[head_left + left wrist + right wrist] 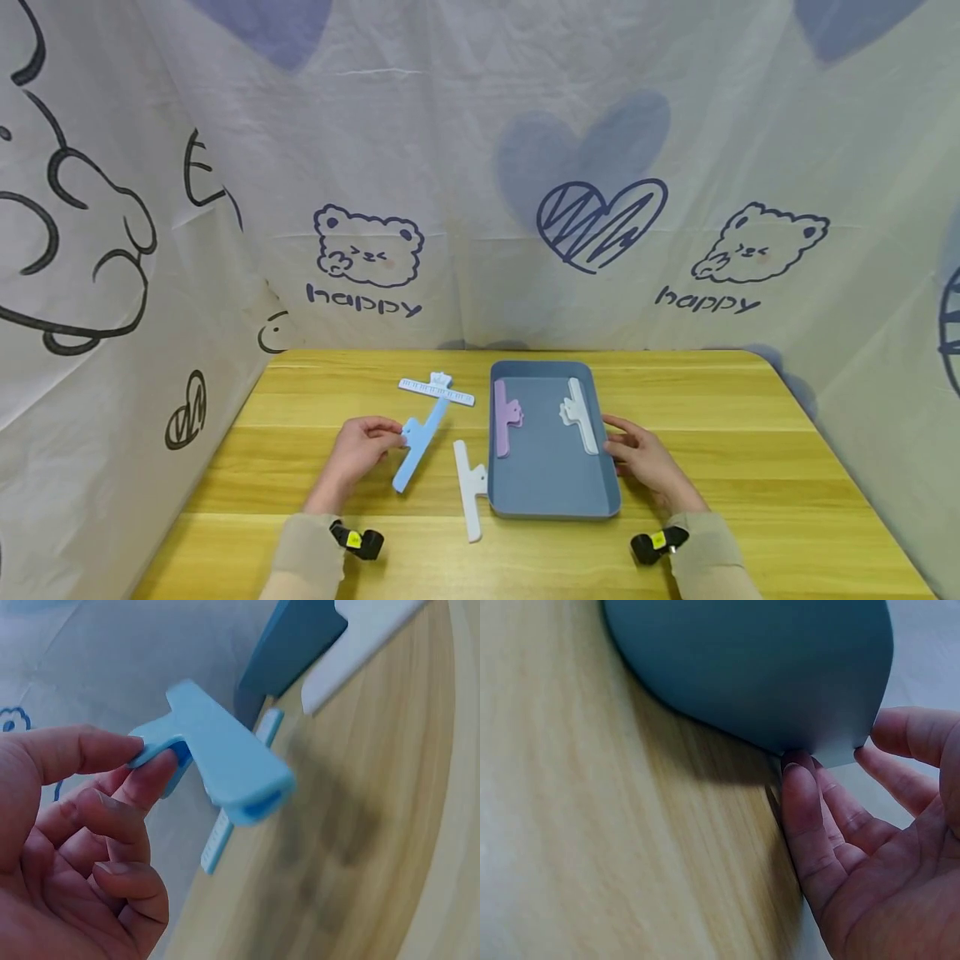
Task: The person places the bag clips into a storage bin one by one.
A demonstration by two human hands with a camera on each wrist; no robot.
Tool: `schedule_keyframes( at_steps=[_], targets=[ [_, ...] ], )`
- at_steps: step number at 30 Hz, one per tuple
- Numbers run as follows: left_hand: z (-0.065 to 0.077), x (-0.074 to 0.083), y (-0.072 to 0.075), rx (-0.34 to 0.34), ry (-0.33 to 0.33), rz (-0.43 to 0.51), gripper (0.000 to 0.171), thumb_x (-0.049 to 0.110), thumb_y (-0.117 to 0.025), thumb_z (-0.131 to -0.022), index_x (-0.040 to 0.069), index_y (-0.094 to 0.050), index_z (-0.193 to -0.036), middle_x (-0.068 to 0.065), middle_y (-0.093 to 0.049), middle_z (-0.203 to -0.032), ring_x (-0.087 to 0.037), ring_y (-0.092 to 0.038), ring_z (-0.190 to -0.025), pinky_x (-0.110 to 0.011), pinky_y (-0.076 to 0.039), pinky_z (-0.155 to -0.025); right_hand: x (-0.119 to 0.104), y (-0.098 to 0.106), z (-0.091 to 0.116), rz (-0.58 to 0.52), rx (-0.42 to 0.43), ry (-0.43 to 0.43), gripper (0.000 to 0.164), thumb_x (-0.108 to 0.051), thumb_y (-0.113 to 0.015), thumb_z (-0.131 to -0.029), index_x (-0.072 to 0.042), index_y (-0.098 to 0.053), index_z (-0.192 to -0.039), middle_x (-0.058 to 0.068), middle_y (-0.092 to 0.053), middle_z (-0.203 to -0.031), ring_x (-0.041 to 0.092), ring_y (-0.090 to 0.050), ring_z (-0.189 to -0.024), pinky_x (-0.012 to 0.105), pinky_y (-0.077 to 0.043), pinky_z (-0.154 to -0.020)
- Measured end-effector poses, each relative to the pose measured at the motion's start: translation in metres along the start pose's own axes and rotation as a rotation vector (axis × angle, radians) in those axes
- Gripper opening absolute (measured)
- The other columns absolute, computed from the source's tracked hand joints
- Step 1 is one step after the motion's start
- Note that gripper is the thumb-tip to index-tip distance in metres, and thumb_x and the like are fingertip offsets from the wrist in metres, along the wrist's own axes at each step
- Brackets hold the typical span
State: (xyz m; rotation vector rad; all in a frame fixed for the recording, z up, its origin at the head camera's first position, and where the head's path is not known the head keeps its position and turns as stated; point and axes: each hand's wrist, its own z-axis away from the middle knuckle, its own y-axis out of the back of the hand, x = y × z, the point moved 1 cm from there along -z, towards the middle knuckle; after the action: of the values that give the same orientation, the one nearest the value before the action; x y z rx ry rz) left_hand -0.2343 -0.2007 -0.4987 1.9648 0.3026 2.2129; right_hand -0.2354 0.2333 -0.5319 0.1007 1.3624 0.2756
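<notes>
Delicately, the left hand is pinching the blue clip off-centre, perhaps risking a twisting drop through slackening; the right hand, fingers parted, is touching the tray.

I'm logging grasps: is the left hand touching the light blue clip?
Touching. The left wrist view shows it plainly: the left hand pinches the light blue clip by its handle.

From here I've got a light-blue clip left of centre, grey-blue tray mid-frame, yellowy woodgrain table, navy bear doodles on whitish backdrop up top.
</notes>
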Motion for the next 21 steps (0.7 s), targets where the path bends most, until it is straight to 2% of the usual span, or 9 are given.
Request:
schedule_keyframes(
  at_steps=[4, 13, 21],
  targets=[
    [0.002, 0.008, -0.01, -0.01, -0.014, 0.026, 0.015, 0.0, -0.072, -0.084, -0.008, -0.07, -0.096, -0.011, -0.071, -0.081, -0.017, -0.058, -0.063, -0.027, -0.044, -0.055, 0.001, -0.001, 0.0, 0.002, 0.001, 0.002, 0.051, -0.005, -0.055, -0.099, -0.001, -0.04, -0.148, 0.032, -0.053, -0.129, 0.028, -0.063, -0.096, 0.036, -0.054, -0.072],
    [0.01, 0.034, -0.031, -0.023, -0.062, 0.031, 0.01, -0.001, -0.071, -0.084, -0.005, -0.071, -0.093, -0.01, -0.071, -0.077, -0.013, -0.048, -0.053, -0.026, -0.043, -0.053, 0.0, -0.001, 0.0, 0.004, 0.005, 0.014, 0.052, -0.005, -0.055, -0.1, -0.003, -0.038, -0.149, 0.032, -0.053, -0.129, 0.028, -0.064, -0.095, 0.036, -0.054, -0.072],
    [0.005, 0.042, -0.052, -0.061, -0.097, 0.067, 0.007, 0.0, -0.072, -0.085, -0.003, -0.072, -0.092, -0.01, -0.072, -0.079, -0.012, -0.047, -0.051, -0.027, -0.043, -0.052, 0.002, -0.001, -0.001, -0.009, 0.006, 0.011, 0.052, -0.004, -0.055, -0.099, -0.003, -0.039, -0.149, 0.032, -0.053, -0.129, 0.026, -0.064, -0.094, 0.034, -0.053, -0.071]
  ],
)
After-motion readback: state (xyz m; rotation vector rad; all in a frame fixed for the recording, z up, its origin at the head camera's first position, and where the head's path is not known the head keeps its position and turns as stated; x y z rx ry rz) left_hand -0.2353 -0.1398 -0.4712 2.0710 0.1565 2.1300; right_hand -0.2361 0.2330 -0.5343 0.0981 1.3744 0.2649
